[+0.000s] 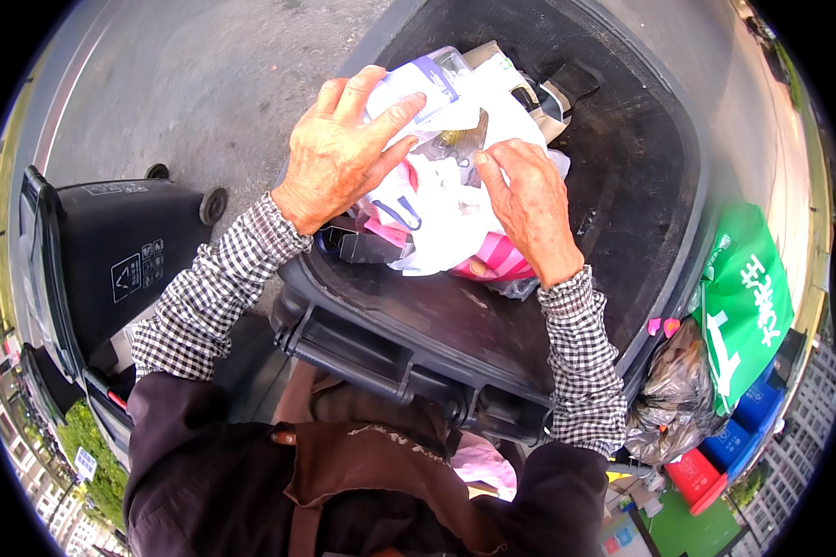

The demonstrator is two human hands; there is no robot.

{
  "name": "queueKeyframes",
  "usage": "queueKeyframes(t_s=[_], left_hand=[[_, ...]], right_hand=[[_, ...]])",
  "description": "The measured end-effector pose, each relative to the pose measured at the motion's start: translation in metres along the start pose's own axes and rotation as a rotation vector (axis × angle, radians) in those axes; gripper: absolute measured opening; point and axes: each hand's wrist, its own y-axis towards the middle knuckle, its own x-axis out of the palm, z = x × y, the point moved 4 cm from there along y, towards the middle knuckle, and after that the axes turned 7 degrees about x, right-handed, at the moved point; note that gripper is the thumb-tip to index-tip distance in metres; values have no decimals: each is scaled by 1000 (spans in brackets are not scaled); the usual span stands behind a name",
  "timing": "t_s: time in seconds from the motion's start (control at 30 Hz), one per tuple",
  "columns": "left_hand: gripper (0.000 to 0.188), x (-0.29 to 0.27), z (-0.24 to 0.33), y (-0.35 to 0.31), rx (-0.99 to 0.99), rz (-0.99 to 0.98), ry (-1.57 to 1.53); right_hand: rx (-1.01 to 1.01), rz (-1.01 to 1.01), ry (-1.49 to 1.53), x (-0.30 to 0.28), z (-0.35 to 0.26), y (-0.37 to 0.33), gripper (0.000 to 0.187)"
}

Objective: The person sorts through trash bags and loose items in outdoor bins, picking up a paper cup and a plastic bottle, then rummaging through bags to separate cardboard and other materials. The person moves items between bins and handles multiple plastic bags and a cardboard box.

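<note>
Both my hands are over a heap of litter inside a large black wheelie bin (pixel 636 176). My left hand (pixel 339 153) has its fingers spread at the edge of a clear plastic package with a purple and white label (pixel 427 84). Across from it, my right hand (pixel 534 204) has bent fingers on a white plastic bag (pixel 446 213), the fingertips partly hidden. Between the hands, something yellowish-brown (pixel 455 141) shows through clear plastic. A pink striped bag (pixel 497 255) lies below the white one, and a beige and black item (pixel 553 107) lies beyond.
Another dark wheelie bin (pixel 111 241) lies tipped at the left, its wheels toward me. At the right are a green bag (pixel 748 297), a tied clear bag of rubbish (pixel 673 399), and blue (pixel 729 446) and red (pixel 695 478) containers. The bin's hinge bar (pixel 390 357) runs before my body.
</note>
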Motion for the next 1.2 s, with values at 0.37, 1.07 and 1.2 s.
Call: queueKeyframes(t_s=[0.37, 1.07, 1.2], left_hand=[[50, 4, -5, -4, -104, 141, -92], [57, -3, 8, 13, -102, 194, -114], [56, -5, 7, 12, -125, 181, -120]], right_hand=[[-282, -83, -5, 63, 26, 63, 44], [-25, -206, -275, 85, 29, 71, 52], [33, -12, -121, 74, 38, 41, 57]])
